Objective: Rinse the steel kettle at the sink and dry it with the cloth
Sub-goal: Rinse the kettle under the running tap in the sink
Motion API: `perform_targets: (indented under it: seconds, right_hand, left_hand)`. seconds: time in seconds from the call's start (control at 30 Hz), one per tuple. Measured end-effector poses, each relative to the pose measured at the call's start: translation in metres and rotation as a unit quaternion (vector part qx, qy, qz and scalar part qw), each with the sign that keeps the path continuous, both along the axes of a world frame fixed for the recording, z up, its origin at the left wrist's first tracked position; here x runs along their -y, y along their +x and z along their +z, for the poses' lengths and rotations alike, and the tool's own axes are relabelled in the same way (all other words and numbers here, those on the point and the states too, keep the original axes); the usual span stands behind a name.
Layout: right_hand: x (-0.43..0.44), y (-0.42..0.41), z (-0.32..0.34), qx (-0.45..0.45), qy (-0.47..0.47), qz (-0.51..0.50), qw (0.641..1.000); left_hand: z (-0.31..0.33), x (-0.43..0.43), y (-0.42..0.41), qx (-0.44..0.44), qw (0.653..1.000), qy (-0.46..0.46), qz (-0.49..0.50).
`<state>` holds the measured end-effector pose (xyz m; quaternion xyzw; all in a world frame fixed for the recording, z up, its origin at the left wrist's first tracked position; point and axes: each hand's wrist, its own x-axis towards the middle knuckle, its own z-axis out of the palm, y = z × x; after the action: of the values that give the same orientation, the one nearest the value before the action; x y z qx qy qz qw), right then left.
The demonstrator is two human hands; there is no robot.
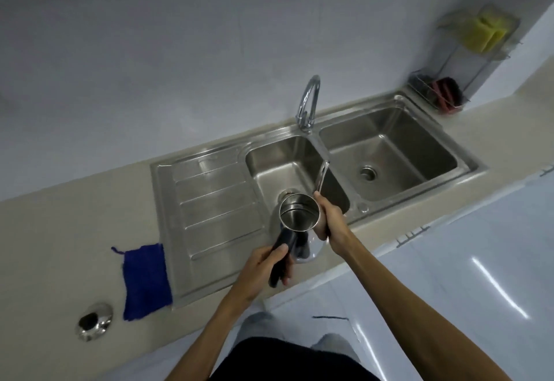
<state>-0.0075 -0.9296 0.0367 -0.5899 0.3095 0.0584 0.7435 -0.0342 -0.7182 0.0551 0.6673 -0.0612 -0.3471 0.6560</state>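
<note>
The steel kettle [296, 214] is held open-mouthed over the front edge of the left sink basin [278, 159]. My left hand [266, 263] grips its black handle. My right hand [326, 218] wraps the kettle's right side. The chrome tap [308, 105] rises behind the basins; its spout end [322, 175] hangs just above and right of the kettle. No water stream is clear to see. The blue cloth [145, 281] lies flat on the counter, left of the drainboard. The kettle's steel lid [94, 320] rests on the counter left of the cloth.
A ribbed drainboard [209, 201] lies left of the basin, and a second basin [389, 153] with a drain lies to the right. A wire rack [443, 93] in the back right corner holds a yellow sponge [485, 31] and dark scrubbers. Beige counter [60, 230] surrounds the sink.
</note>
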Motion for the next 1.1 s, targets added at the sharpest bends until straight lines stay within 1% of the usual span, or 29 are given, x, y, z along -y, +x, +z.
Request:
perform_targets:
  seconds: [0.17, 0.3, 0.4, 0.5, 0.63, 0.73, 0.8, 0.87, 0.93, 1.0, 1.03, 1.1]
  right_hand:
    - [0.01, 0.061, -0.01, 0.001, 0.005, 0.097, 0.995]
    - [0.015, 0.104, -0.026, -0.016, -0.001, 0.189, 0.982]
    - [0.026, 0.132, -0.046, -0.037, -0.005, 0.236, 0.971]
    - [0.035, 0.143, -0.038, -0.052, -0.005, 0.293, 0.955]
    - [0.054, 0.158, -0.043, -0.038, 0.028, 0.336, 0.941]
    - [0.066, 0.168, -0.045, -0.039, 0.037, 0.366, 0.929]
    - [0.076, 0.175, -0.047, -0.04, 0.012, 0.394, 0.918]
    - [0.09, 0.184, -0.05, -0.032, -0.032, 0.423, 0.905]
    - [0.106, 0.199, -0.056, -0.015, -0.074, 0.431, 0.899]
    - [0.125, 0.22, -0.062, 0.01, -0.139, 0.405, 0.904]
    - [0.136, 0.232, -0.063, 0.022, -0.183, 0.393, 0.901]
    - [0.156, 0.256, -0.061, 0.059, -0.277, 0.378, 0.882]
  left_hand:
    - [-0.004, 0.023, 0.007, 0.012, 0.992, 0.0, 0.122]
    - [-0.012, 0.05, 0.009, 0.011, 0.969, -0.003, 0.246]
    - [-0.016, 0.078, 0.012, 0.029, 0.937, 0.011, 0.348]
    - [-0.018, 0.112, 0.016, 0.05, 0.896, 0.022, 0.44]
    - [-0.025, 0.153, 0.025, 0.057, 0.849, 0.039, 0.524]
    - [-0.033, 0.176, 0.032, 0.062, 0.823, 0.035, 0.563]
    - [-0.037, 0.189, 0.036, 0.066, 0.814, 0.043, 0.576]
    - [-0.044, 0.199, 0.044, 0.071, 0.798, 0.051, 0.596]
    - [-0.049, 0.207, 0.056, 0.069, 0.785, 0.058, 0.614]
    - [-0.057, 0.213, 0.07, 0.063, 0.779, 0.057, 0.622]
    - [-0.06, 0.216, 0.077, 0.06, 0.778, 0.056, 0.623]
    - [-0.066, 0.22, 0.088, 0.056, 0.776, 0.06, 0.626]
